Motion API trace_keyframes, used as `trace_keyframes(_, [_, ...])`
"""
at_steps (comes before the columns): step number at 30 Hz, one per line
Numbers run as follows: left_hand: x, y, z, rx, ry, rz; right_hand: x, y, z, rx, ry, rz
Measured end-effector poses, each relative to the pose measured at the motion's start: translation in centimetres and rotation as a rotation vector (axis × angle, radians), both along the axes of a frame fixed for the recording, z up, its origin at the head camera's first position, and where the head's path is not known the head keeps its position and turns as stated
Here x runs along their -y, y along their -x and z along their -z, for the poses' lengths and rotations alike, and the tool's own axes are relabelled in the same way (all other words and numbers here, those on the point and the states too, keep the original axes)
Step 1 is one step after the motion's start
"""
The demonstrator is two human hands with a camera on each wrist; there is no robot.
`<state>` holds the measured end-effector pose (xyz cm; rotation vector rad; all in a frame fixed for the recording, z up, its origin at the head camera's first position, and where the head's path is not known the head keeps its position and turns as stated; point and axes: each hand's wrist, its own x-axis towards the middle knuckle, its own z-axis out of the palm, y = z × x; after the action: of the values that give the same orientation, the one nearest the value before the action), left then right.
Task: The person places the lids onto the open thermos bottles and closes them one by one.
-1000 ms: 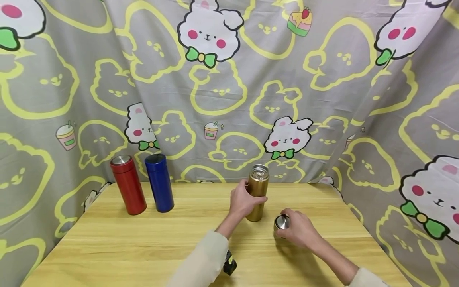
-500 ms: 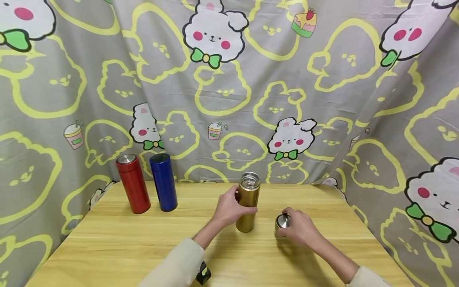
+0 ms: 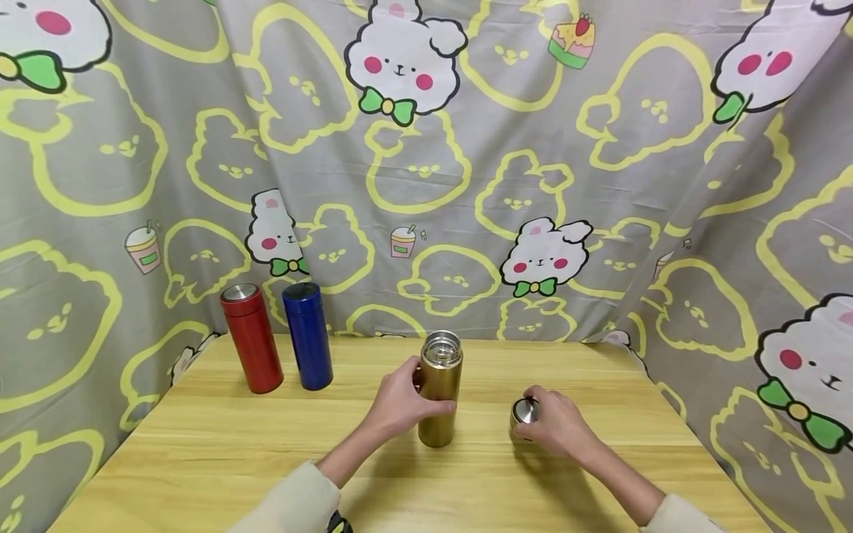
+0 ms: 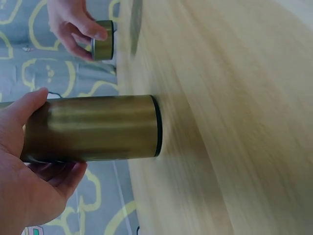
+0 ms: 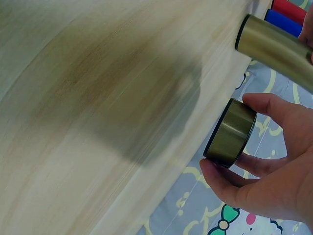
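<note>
A gold thermos bottle (image 3: 440, 381) stands upright near the middle of the table, its lid off and its steel mouth showing. My left hand (image 3: 402, 403) grips it round the middle from the left, thumb across the front; the left wrist view shows the bottle's black-rimmed base (image 4: 157, 127) close to the wood. To the right, my right hand (image 3: 558, 423) holds the short gold bottle lid (image 5: 231, 132) by its sides between thumb and fingers. The lid's silver top faces up. Whether the lid touches the table, I cannot tell.
A red thermos (image 3: 253, 340) and a blue thermos (image 3: 308, 337) stand side by side, lids on, at the back left of the wooden table (image 3: 200, 459). A patterned grey curtain (image 3: 426, 185) hangs behind and at both sides.
My left hand has brought the gold bottle left and nearer to me, widening the gap to the lid. The right hand with the lid stays about where it was.
</note>
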<state>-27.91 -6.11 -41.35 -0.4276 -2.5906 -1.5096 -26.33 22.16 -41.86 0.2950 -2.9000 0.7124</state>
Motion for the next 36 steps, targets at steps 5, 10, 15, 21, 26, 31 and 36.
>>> trace_keyframes(5, [0.4,-0.5,0.1,0.002,0.0,0.01,-0.1,0.0,0.2,-0.005,0.007,0.003])
trace_keyframes(10, [0.4,-0.6,0.4,0.023,-0.014,0.005,0.2,0.0,0.6,-0.002,0.032,0.002])
trace_keyframes(15, [0.4,-0.2,0.5,0.025,-0.003,0.016,0.7,0.1,0.7,-0.001,0.037,0.003])
trace_keyframes(21, [0.7,0.0,0.5,0.03,-0.003,0.022,1.3,0.3,0.1,-0.009,0.044,-0.014])
trace_keyframes(26, [0.7,0.0,0.4,0.043,-0.008,0.031,1.6,0.4,-0.5,-0.016,0.049,-0.016])
trace_keyframes(31, [0.9,0.0,0.6,0.055,-0.004,0.016,2.0,0.7,-1.5,-0.02,0.044,-0.011])
trace_keyframes(36, [1.1,0.0,0.7,0.055,-0.007,0.007,2.4,0.9,-3.1,0.008,0.058,-0.001])
